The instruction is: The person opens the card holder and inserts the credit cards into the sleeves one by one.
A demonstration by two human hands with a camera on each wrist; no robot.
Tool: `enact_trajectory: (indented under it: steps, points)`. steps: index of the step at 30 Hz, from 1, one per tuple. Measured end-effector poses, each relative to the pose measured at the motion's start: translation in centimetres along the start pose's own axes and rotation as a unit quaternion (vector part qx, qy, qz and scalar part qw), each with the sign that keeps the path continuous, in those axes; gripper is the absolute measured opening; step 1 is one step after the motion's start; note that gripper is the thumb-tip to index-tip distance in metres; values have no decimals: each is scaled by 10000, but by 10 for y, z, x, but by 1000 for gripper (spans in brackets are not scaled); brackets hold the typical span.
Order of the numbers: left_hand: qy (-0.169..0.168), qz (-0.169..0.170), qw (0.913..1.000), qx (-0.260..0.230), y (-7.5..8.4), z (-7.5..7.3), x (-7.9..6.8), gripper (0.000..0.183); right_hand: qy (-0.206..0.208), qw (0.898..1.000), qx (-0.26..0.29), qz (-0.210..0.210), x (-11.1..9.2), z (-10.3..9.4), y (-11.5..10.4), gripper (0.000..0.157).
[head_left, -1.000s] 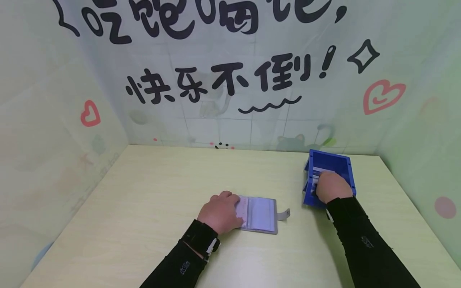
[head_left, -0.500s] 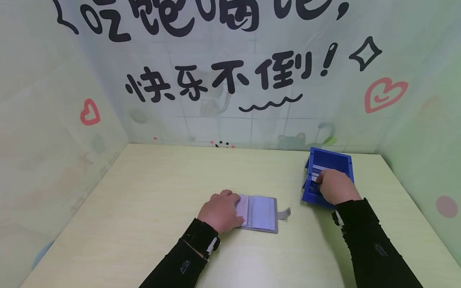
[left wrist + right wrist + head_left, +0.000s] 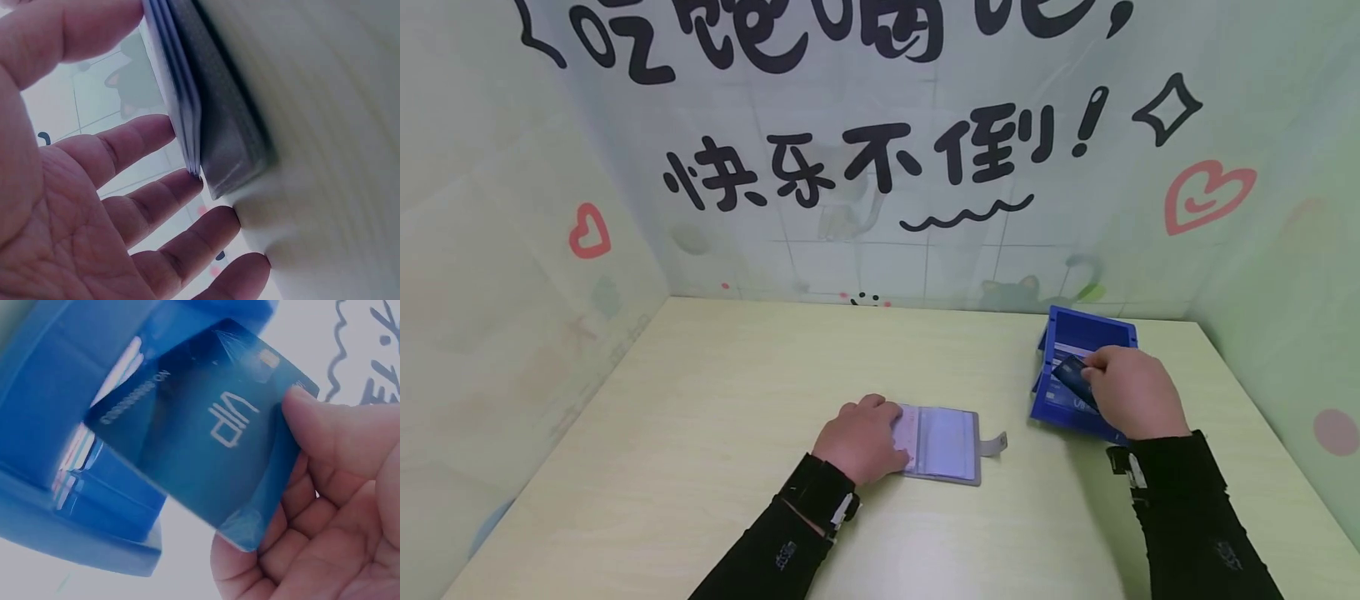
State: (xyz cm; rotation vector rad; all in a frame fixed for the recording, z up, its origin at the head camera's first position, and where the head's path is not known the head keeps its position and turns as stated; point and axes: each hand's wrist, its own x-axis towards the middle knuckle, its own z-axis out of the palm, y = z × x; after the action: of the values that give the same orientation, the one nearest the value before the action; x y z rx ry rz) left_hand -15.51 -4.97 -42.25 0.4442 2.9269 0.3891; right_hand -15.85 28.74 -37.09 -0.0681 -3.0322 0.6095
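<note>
A dark blue VIP card (image 3: 206, 431) with a gold chip is pinched between the thumb and fingers of my right hand (image 3: 1135, 392). The hand holds it over the front part of a blue plastic bin (image 3: 1090, 332). More cards (image 3: 78, 450) lie inside that bin. My left hand (image 3: 861, 439) rests on the left side of an open card holder (image 3: 947, 446), which lies on the table with clear sleeves and a strap on its right. In the left wrist view its fingers are spread, fingertips touching the edge of the sleeves (image 3: 178, 94) and the table beside them.
The pale wooden table (image 3: 737, 375) is bounded by printed cloth walls at the back and both sides. The bin stands near the table's back right corner. The strap (image 3: 994, 445) sticks out toward the bin.
My right hand has come up and right out of the bin, and the VIP card now shows in its fingers. The left hand and the card holder have stayed in place.
</note>
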Motion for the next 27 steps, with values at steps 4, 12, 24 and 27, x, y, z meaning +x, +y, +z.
enact_trajectory:
  steps: [4, 12, 24, 27]
  points:
    - [-16, -11, 10000, -35, 0, 0, -1, 58, 222, 9993, 296, 110, -7, -4, -2, 34]
    - [73, 6, 10000, -15, 0, -1, -2, 57, 547, 9917, 1122, 322, -17, -1, -18, 37]
    - [-47, 536, 9823, -1792, 13, -11, -3, 59, -673, 9515, 2991, 260, -21, 48, -72, 28]
    - [-52, 672, 9667, -2469, 17, -10, -2, 64, -879, 9390, 3313, 279, -24, 59, -82, 25]
